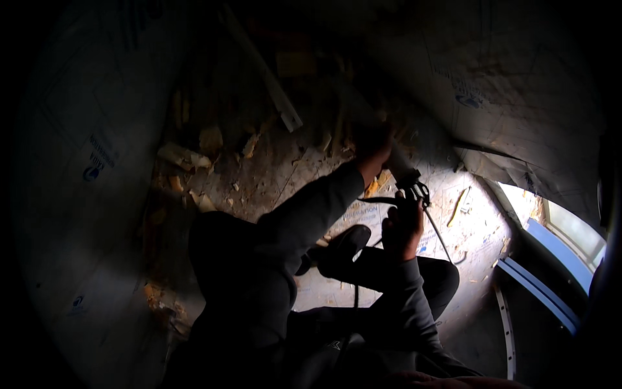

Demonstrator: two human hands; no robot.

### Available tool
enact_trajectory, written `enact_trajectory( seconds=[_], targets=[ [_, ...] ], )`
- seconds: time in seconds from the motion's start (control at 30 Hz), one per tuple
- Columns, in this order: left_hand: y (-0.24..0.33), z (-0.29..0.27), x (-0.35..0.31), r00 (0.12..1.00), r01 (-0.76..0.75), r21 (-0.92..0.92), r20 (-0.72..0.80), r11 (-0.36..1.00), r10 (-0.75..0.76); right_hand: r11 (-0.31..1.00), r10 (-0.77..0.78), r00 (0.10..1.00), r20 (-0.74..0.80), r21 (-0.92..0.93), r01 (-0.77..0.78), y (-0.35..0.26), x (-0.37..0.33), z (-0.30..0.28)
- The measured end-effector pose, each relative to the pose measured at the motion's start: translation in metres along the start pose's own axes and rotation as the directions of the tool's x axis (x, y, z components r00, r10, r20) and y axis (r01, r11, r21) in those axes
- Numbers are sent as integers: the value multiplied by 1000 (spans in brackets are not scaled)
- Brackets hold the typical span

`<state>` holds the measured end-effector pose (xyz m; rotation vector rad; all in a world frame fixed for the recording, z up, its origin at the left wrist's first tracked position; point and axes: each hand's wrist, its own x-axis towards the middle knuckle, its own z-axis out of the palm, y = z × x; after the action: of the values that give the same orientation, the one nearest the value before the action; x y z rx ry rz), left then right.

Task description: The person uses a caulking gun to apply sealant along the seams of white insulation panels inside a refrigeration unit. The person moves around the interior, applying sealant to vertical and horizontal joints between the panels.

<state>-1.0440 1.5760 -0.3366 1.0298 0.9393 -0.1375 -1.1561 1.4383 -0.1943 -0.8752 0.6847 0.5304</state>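
Note:
A caulking gun (400, 162) with a grey tubular barrel slants across the middle of the head view. My left hand (376, 148) is closed around its barrel, though deep shadow hides most of the fingers. Lower down, my right hand (403, 230) grips the black handle end. From that end a thin metal rod (439, 235) sticks out toward me, bent at its tip. Darkness swallows the far end of the barrel. My dark-clad legs and a black shoe (354, 240) lie folded beneath my arms.
Broken yellowish foam pieces (184, 157) litter the dirty surface to the left. A pale strip (262, 71) lies beyond them. Printed panels (512, 97) slope in on both sides. At right are a bright opening (570, 227), blue metal rails (541, 295) and a perforated strip (505, 334).

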Motion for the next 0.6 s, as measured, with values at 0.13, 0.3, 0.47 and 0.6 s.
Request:
enact_trajectory(
  seconds=[0.13,0.3,0.47,0.6],
  targets=[
    [34,-4,-42,981,149,-162,152,976,-124,996,-71,997,-17,-57,70,2,-1,-14],
    [60,-69,-49,629,604,-239,728,760,-272,779,-344,910,233,-469,415,20,25,-69],
    [36,-188,112,912,181,-228,402,957,-77,630,-387,834,393,-548,550,32,29,-59],
    [-1,-291,284,925,-374,-130,-127,918,359,595,-333,871,362,-635,492,39,23,-63]
  ],
)
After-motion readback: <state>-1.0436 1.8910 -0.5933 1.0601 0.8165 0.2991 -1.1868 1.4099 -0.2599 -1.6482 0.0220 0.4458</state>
